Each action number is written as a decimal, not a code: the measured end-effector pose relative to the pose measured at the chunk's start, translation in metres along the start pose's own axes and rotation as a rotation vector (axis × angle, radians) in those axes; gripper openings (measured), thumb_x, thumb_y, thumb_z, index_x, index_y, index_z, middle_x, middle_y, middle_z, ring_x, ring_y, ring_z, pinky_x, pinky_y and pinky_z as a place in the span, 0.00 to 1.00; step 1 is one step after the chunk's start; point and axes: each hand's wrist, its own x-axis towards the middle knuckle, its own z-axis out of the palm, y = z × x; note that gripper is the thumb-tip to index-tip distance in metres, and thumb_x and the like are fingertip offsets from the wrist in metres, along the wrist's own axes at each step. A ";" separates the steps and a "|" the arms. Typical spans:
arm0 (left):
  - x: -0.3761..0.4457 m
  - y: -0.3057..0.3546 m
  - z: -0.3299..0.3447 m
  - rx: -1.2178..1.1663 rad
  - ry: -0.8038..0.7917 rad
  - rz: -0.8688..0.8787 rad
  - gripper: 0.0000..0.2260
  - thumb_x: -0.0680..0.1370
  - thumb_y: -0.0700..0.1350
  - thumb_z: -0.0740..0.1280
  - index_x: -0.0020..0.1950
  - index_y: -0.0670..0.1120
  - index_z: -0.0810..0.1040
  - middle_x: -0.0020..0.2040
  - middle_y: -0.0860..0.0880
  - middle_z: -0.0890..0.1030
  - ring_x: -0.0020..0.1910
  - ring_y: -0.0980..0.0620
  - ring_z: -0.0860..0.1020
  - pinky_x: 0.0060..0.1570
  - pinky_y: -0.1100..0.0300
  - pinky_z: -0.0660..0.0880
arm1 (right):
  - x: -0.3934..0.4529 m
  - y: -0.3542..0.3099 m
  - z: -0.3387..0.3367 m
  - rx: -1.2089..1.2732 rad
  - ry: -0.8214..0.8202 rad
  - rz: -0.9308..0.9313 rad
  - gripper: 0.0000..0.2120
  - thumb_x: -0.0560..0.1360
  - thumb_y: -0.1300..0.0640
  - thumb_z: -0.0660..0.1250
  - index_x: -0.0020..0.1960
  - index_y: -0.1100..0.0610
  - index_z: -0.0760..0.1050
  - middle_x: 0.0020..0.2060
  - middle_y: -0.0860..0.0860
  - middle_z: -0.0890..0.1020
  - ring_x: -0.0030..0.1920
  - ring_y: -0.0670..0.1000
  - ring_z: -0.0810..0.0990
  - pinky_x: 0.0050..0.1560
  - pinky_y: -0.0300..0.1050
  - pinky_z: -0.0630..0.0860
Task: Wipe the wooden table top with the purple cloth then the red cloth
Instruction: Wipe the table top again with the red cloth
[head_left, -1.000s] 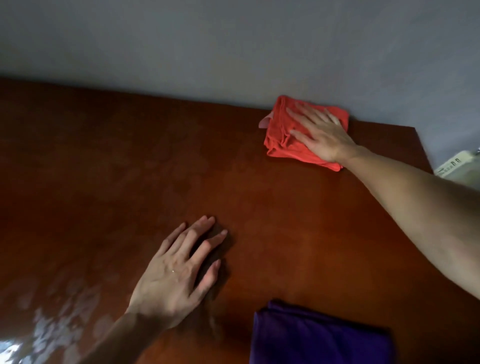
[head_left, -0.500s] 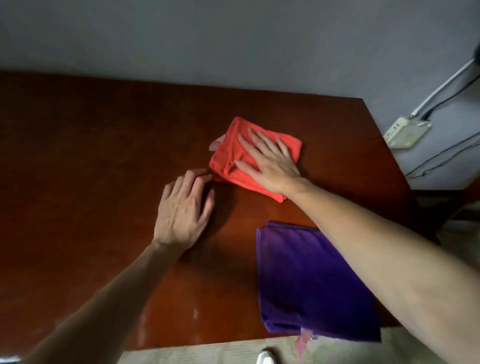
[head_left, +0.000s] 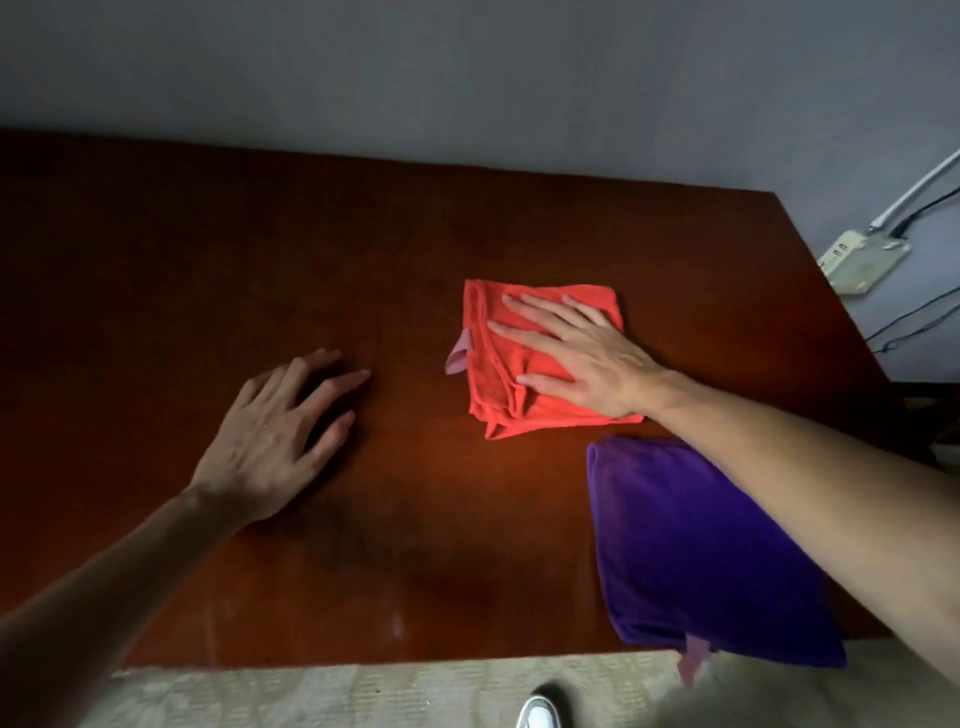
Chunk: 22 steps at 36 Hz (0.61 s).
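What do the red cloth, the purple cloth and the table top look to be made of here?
Red cloth: soft napped fabric, probably microfibre, matte, with limp folds and a sewn pink tag. Purple cloth: similar plush fabric, matte, folded thick. Table top: reddish-brown wood or veneer, smooth, with a faint sheen near the front edge.

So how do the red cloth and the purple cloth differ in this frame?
The red cloth lies further in on the table, pressed flat under the right hand; the purple cloth sits untouched at the near edge, one corner hanging over it. The red cloth looks smaller and more rumpled, the purple cloth larger and smoother. Both are folded and carry a pinkish tag.
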 end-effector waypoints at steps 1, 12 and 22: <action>0.001 -0.002 0.001 -0.013 0.001 -0.003 0.25 0.83 0.61 0.46 0.79 0.57 0.62 0.77 0.49 0.63 0.75 0.48 0.64 0.72 0.49 0.59 | 0.006 0.005 -0.001 -0.002 -0.008 -0.027 0.33 0.81 0.31 0.47 0.83 0.40 0.48 0.84 0.46 0.48 0.83 0.49 0.46 0.81 0.59 0.47; 0.008 -0.007 0.000 -0.051 -0.038 0.004 0.23 0.84 0.60 0.48 0.80 0.59 0.60 0.79 0.51 0.60 0.80 0.55 0.54 0.77 0.53 0.52 | 0.101 0.079 -0.019 -0.033 -0.044 -0.125 0.31 0.82 0.34 0.49 0.83 0.41 0.52 0.84 0.47 0.50 0.83 0.49 0.49 0.81 0.59 0.49; 0.010 -0.008 0.000 -0.102 -0.035 0.002 0.22 0.84 0.57 0.51 0.79 0.60 0.61 0.80 0.53 0.60 0.80 0.55 0.55 0.77 0.53 0.53 | 0.202 0.134 -0.027 0.060 -0.042 0.058 0.40 0.75 0.23 0.36 0.82 0.38 0.50 0.83 0.46 0.51 0.83 0.51 0.51 0.80 0.57 0.47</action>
